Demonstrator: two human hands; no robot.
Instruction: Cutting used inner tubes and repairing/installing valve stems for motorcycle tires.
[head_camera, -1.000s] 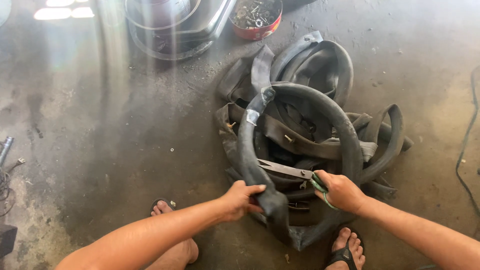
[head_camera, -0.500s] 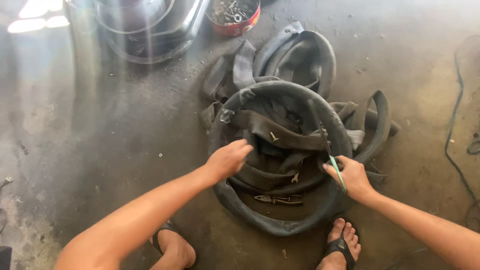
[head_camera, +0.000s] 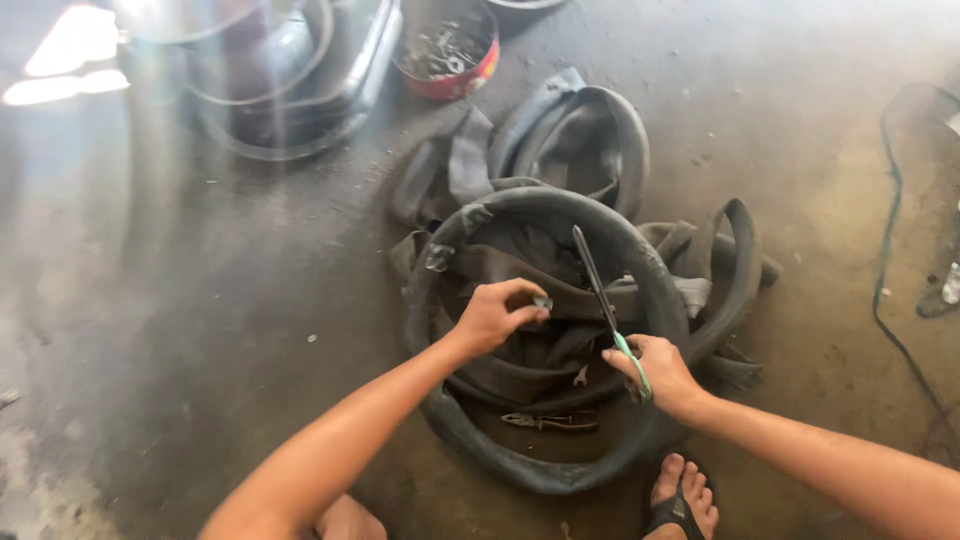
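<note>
Head view
Screwdriver (head_camera: 598, 290): held over the black inner tube (head_camera: 660, 300) on the floor (head_camera: 200, 300); long axis runs from the green handle, near the body, up and slightly left to the tip.
Right hand (head_camera: 652, 372): fingers closed round the green handle.
Left hand (head_camera: 497, 313): fingertips pinched on a small metal piece (head_camera: 542, 301), just left of the shaft.
Pliers (head_camera: 548, 422): laid inside the tube's ring.
Red tin (head_camera: 447, 50): filled with small metal parts, well beyond the tubes.
</note>
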